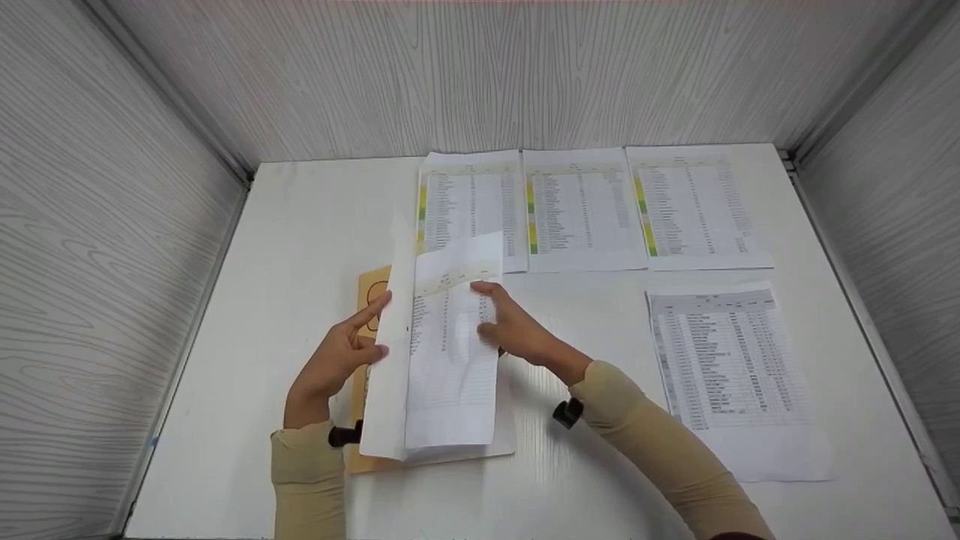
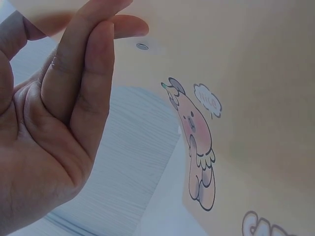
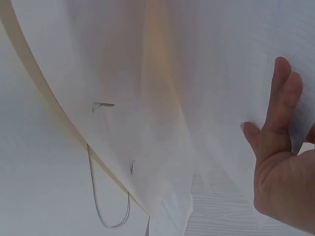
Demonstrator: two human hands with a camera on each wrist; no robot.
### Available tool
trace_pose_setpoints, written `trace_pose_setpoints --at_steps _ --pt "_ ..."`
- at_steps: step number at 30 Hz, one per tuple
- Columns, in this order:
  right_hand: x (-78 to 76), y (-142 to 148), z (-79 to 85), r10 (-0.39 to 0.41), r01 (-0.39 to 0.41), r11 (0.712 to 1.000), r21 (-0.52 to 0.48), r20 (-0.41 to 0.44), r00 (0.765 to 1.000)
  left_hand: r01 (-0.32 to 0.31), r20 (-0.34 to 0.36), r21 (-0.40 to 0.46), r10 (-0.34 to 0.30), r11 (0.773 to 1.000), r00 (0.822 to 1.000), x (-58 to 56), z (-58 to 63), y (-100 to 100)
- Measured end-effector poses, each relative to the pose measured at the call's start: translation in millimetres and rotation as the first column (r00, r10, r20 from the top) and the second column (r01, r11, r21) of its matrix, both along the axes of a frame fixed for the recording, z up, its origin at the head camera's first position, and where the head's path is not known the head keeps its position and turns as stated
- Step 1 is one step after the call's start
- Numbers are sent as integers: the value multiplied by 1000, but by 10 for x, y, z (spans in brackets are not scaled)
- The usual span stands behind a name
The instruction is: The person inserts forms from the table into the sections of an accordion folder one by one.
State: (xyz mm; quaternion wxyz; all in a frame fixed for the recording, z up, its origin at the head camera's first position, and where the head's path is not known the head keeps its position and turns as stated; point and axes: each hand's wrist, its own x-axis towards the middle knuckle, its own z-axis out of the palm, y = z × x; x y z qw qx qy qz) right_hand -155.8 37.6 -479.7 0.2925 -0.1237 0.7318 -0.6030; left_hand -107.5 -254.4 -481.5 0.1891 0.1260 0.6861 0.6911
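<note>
A tan folder (image 1: 371,285) lies at the middle left with its white inside raised. In the left wrist view its outer cover (image 2: 147,69) shows a cartoon animal. My left hand (image 1: 330,360) pinches the folder's raised left flap (image 1: 388,397), index finger and thumb apart along its edge. A printed sheet (image 1: 450,397) stands tilted inside the folder. My right hand (image 1: 517,326) grips that sheet's right edge, thumb and index finger on its printed face. From the right wrist view, other fingers of the right hand (image 3: 278,137) lie against the paper's underside.
Three printed sheets with coloured margins lie along the back, the left sheet (image 1: 469,187), the middle sheet (image 1: 581,210) and the right sheet (image 1: 697,202). Another sheet (image 1: 735,360) lies at the right. A thin cord loop (image 3: 96,196) hangs from the folder. Walls (image 1: 517,75) enclose the table.
</note>
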Motion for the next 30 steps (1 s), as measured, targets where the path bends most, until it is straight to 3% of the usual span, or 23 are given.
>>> trace_pose_setpoints --at_steps 9,14,20,30 --pt "23 -93 -21 25 -26 997 67 19 1000 -24 -42 -34 22 999 999 20 -24 33" --pt "-14 -12 22 71 -71 997 -20 26 997 -45 -39 -20 44 999 998 24 -28 17" --pt "-57 68 70 71 -68 994 -88 34 997 -31 -35 -33 30 999 999 8 3 22" --pt "13 -144 -6 65 -65 998 22 22 998 -31 -58 -63 27 998 998 -6 7 42"
